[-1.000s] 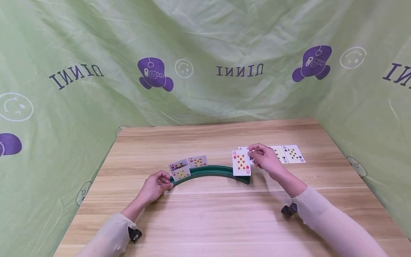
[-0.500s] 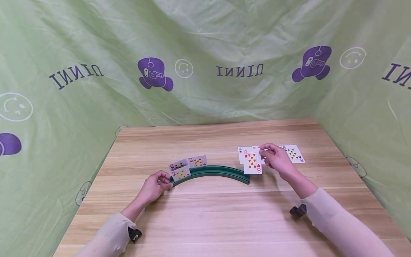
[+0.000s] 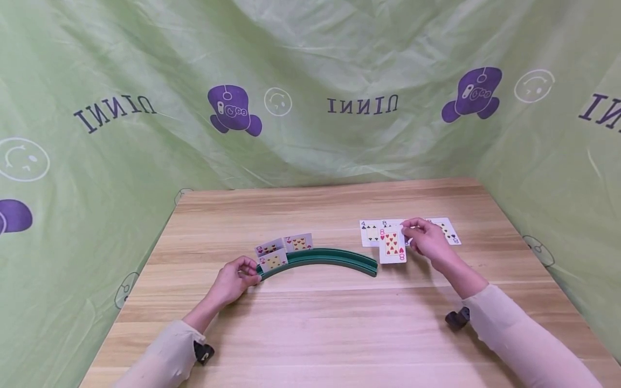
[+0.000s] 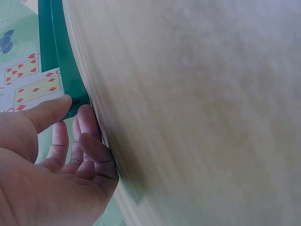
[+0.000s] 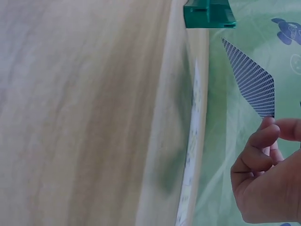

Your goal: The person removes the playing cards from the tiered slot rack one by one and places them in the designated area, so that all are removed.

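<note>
A curved green card holder [image 3: 335,255] lies mid-table. My left hand [image 3: 232,284] pinches its left end; in the left wrist view the thumb [image 4: 54,112] presses the top of that end. Standing in the holder's left part are a diamond card [image 3: 274,261], a seven of hearts [image 3: 298,244] and, partly hidden behind the diamond card, another heart card [image 3: 268,248]. My right hand [image 3: 430,245] pinches an eight of hearts [image 3: 392,249] by its upper right edge, just right of the holder's right end. The right wrist view shows that card's patterned back [image 5: 254,82], raised off the table.
Behind the held card, a row of face-up black-suit cards lies flat on the wooden table [image 3: 310,334], with a four of clubs [image 3: 370,233] at the left and an eight [image 3: 447,230] at the right. A green printed cloth [image 3: 310,145] hangs around the table.
My right hand has carried the eight of hearts rightward, from in front of the holder's right end to beside it, uncovering that end. The left hand stays in place.
</note>
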The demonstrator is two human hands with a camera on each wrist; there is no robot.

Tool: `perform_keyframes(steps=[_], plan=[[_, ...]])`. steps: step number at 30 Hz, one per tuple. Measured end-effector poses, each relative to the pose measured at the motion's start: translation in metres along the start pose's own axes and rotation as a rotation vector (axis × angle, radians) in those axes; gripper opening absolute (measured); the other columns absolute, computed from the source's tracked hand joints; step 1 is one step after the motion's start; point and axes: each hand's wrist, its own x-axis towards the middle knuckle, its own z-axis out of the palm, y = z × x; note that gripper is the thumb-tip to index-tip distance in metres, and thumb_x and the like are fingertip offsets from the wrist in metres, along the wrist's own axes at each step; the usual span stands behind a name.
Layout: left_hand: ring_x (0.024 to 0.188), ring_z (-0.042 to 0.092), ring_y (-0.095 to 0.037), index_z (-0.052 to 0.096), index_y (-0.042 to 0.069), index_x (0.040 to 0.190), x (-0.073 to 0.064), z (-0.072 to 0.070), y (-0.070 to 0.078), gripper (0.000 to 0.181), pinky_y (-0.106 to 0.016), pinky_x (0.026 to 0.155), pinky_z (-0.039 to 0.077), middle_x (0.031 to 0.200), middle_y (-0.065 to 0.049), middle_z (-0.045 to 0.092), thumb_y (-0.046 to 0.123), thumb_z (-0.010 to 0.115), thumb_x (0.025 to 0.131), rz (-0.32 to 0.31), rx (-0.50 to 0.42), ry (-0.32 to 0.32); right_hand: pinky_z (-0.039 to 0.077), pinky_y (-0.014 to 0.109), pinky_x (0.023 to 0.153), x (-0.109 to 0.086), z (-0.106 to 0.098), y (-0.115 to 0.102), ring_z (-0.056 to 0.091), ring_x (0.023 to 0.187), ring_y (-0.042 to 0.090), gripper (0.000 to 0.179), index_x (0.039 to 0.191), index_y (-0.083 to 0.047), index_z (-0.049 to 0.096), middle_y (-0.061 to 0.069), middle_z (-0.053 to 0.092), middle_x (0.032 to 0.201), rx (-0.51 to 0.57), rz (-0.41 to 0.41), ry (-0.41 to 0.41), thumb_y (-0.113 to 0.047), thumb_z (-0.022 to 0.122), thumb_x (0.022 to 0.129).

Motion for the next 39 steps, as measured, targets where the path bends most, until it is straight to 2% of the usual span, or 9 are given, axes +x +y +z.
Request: perform_keyframes(steps=[7, 11, 18, 31, 39], plan=[[0.083, 0.062, -0.017, 0.061, 0.006, 0.105, 0.000, 0.001, 0.000, 0.023, -0.024, 0.068, 0.049, 0.098, -0.009, 0.065, 0.002, 0.073, 0.086, -0.005, -0.003, 0.000, 0.045, 0.025, 0.057, 0.004, 0.005, 0.006, 0.051, 0.065, 0.008, 0.033, 0.128, 0.002, 0.053, 0.002, 0.060, 0.094, -0.080, 0.010, -0.061, -0.017, 0.052, 0.101], [0.084, 0.062, -0.017, 0.061, 0.006, 0.105, 0.000, 0.001, 0.000, 0.023, -0.024, 0.069, 0.049, 0.098, -0.009, 0.065, 0.002, 0.073, 0.086, -0.004, -0.002, 0.001, 0.047, 0.027, 0.060, 0.006, 0.007, 0.010, 0.053, 0.067, 0.012, 0.032, 0.126, 0.002, 0.054, 0.005, 0.060, 0.092, -0.125, 0.002, -0.092, -0.016, 0.053, 0.100], [0.083, 0.062, -0.017, 0.061, 0.006, 0.105, 0.000, 0.000, 0.000, 0.024, -0.024, 0.069, 0.050, 0.097, -0.009, 0.066, 0.002, 0.074, 0.085, -0.004, -0.008, 0.001, 0.042, 0.028, 0.050, 0.008, 0.007, 0.016, 0.052, 0.063, 0.014, 0.032, 0.125, -0.002, 0.057, 0.004, 0.061, 0.082, -0.187, 0.026, -0.146, -0.019, 0.057, 0.098], [0.083, 0.061, -0.016, 0.061, 0.005, 0.105, 0.001, 0.000, -0.002, 0.024, -0.023, 0.068, 0.049, 0.096, -0.008, 0.066, 0.001, 0.074, 0.085, 0.006, -0.005, 0.002, 0.044, 0.028, 0.052, 0.009, 0.003, 0.021, 0.054, 0.062, 0.015, 0.035, 0.126, 0.000, 0.055, 0.005, 0.068, 0.085, -0.220, 0.046, -0.166, -0.019, 0.059, 0.096], [0.083, 0.062, -0.016, 0.061, 0.005, 0.105, 0.001, 0.000, -0.001, 0.024, -0.024, 0.068, 0.049, 0.096, -0.008, 0.066, 0.002, 0.074, 0.085, 0.003, -0.006, 0.002, 0.043, 0.030, 0.053, 0.010, -0.002, 0.021, 0.054, 0.063, 0.017, 0.037, 0.128, 0.000, 0.053, 0.008, 0.069, 0.087, -0.227, 0.024, -0.166, -0.019, 0.058, 0.097]])
